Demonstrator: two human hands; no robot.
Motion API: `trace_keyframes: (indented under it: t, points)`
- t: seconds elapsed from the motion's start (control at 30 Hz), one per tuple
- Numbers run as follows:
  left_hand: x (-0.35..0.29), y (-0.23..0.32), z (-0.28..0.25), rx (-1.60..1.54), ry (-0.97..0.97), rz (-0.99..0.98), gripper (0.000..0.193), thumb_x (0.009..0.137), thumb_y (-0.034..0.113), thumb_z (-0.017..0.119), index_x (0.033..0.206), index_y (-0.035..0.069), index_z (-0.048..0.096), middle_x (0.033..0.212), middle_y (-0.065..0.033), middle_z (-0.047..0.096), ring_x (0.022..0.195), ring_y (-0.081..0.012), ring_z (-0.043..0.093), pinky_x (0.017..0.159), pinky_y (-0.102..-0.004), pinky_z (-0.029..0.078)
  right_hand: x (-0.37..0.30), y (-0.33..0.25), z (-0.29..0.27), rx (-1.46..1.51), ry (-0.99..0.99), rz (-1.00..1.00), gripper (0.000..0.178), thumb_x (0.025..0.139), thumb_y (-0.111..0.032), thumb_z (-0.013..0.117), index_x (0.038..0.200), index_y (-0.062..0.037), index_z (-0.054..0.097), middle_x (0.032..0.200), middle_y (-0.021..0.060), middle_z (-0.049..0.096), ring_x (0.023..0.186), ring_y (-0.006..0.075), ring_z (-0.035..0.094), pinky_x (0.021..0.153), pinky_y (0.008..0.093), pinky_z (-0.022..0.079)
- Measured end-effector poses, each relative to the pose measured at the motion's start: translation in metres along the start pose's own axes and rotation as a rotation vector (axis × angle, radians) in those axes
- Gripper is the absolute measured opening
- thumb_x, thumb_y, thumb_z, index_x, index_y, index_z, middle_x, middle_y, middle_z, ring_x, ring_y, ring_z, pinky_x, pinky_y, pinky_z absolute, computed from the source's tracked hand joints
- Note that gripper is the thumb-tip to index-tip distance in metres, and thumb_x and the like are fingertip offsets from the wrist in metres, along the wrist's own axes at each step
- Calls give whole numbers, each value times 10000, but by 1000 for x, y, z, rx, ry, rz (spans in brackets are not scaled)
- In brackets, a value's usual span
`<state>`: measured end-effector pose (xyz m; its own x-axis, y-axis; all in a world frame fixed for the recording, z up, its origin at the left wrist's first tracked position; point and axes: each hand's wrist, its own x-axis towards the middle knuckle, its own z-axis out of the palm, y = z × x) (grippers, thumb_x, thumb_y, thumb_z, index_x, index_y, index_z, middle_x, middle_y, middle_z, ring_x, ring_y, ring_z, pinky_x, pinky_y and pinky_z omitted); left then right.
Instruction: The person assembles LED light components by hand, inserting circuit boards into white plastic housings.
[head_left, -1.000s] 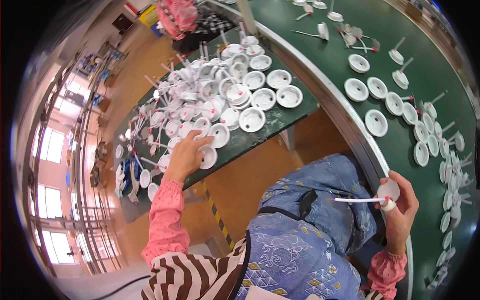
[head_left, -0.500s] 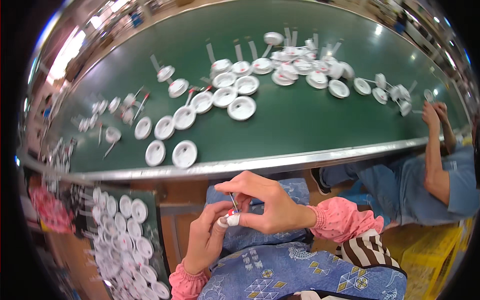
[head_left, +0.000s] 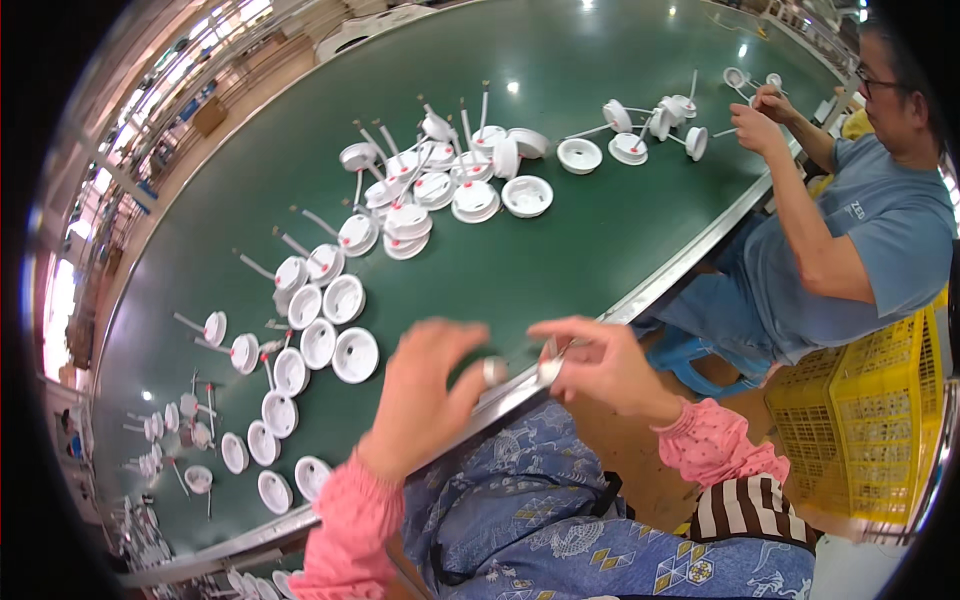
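Note:
My left hand [head_left: 425, 395] is over the near edge of the table, slightly blurred. Its thumb and fingers are apart with nothing between them, and white tape wraps the thumb tip. Just to the right, my right hand [head_left: 605, 370] has thumb and fingers closed in a pinch. A thin metal tool [head_left: 567, 346] shows between those fingers, mostly hidden. The thumb there also has a white wrap. Nearest to my left hand on the table is a white round plastic cup [head_left: 355, 355], hollow side up.
More white round plastic parts with wire leads [head_left: 475, 200] form a curved line across the green table [head_left: 520, 280]. A metal strip [head_left: 650, 290] edges it. At right a co-worker in blue [head_left: 850, 210] handles similar parts. Yellow plastic crates [head_left: 850, 410] stand behind.
My hands have parted and risen from my lap to the table edge; the left has opened. The view has turned right, bringing the co-worker and crates further in.

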<state>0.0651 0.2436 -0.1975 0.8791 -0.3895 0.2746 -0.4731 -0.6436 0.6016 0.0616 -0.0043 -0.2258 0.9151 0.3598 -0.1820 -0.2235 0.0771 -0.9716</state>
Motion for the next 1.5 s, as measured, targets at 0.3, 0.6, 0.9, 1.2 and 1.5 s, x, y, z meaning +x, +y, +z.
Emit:
trace_keyframes:
  t: [0.3, 0.6, 0.9, 1.2, 1.5]
  points:
    - [209, -78, 86, 512, -56, 225, 820, 737, 461, 838, 1407, 84, 551, 1313, -107, 596, 1261, -309, 507, 999, -488, 439, 88, -18, -114, -499, 118, 7, 531, 879, -260, 750, 1345, -30, 643, 1005, 78, 693, 850, 144, 659, 759, 308, 527]
    - [143, -60, 58, 448, -114, 151, 707, 702, 426, 860, 1244, 46, 610, 1119, -110, 623, 1153, -318, 516, 945, -476, 429, 223, -18, -163, -1354, 656, -476, 814, 765, -410, 815, 1452, -77, 531, 1283, 210, 639, 1234, 382, 578, 1059, 471, 451]
    - [-43, 22, -37, 200, -18, -257, 786, 730, 353, 860, 1377, 37, 546, 1194, -173, 575, 1087, -371, 586, 905, -452, 508, 256, -34, -157, -1226, 499, -358, 705, 818, -367, 766, 1414, -46, 568, 1357, 205, 619, 1262, 341, 585, 1078, 434, 446]
    - [-246, 69, -44, 252, 554, -787, 776, 742, 264, 874, 1395, 18, 533, 1238, -203, 535, 1131, -380, 582, 961, -445, 505, 113, -72, 73, -640, -272, -650, 585, 898, -62, 643, 1463, 10, 513, 1427, 118, 536, 1306, 230, 526, 1121, 345, 383]
    - [-495, 12, -204, 738, 578, -1178, 659, 756, 384, 825, 1283, 39, 631, 1142, -205, 621, 1074, -377, 643, 937, -442, 523, -15, 49, 363, -541, -1098, -855, 780, 718, -119, 824, 1434, -45, 523, 1254, 204, 575, 1161, 392, 578, 990, 464, 483]
